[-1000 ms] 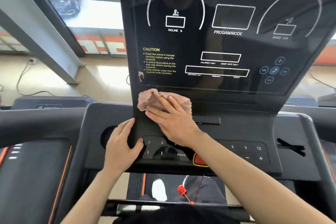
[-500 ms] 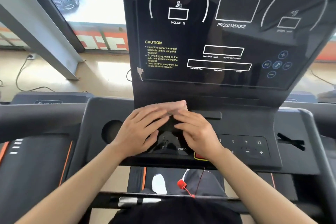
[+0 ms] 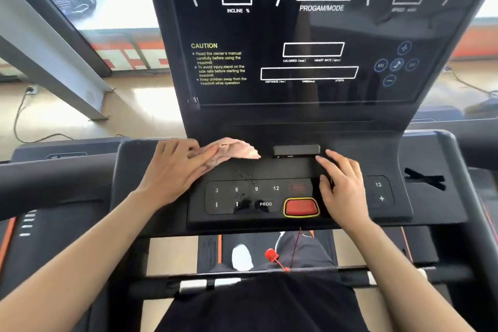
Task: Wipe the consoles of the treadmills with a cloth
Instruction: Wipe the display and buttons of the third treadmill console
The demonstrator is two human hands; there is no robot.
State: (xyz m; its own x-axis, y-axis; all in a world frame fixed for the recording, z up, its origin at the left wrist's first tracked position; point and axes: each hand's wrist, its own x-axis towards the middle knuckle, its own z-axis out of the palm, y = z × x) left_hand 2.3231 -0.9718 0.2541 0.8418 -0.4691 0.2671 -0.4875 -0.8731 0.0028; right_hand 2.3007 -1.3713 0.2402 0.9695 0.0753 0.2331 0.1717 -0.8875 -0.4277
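Both forearms bare, no sleeves visible, no watch or rings seen on the left hand [image 3: 172, 170] or right hand [image 3: 343, 188]. Black top [image 3: 258, 304] at bottom edge. Dark grey shorts [image 3: 304, 250] below. One white shoe [image 3: 241, 257] visible.

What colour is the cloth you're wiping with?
Pale pink cloth, under the left hand; head view.

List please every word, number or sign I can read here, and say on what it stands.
Display panel: "INCLINE %"
"PROGAM/MODE"
"CAUTION", with three lines of warning text
"CALORIES (kcal)", "HEART RATE (bpm)", "DISTANCE (km)"
"+" and "−" round signs; the speed label is too blurred.
Keypad: "3", "6", "9", "12", "PROG", two arrows
Right keys: "12", "+"
Red button: no text.
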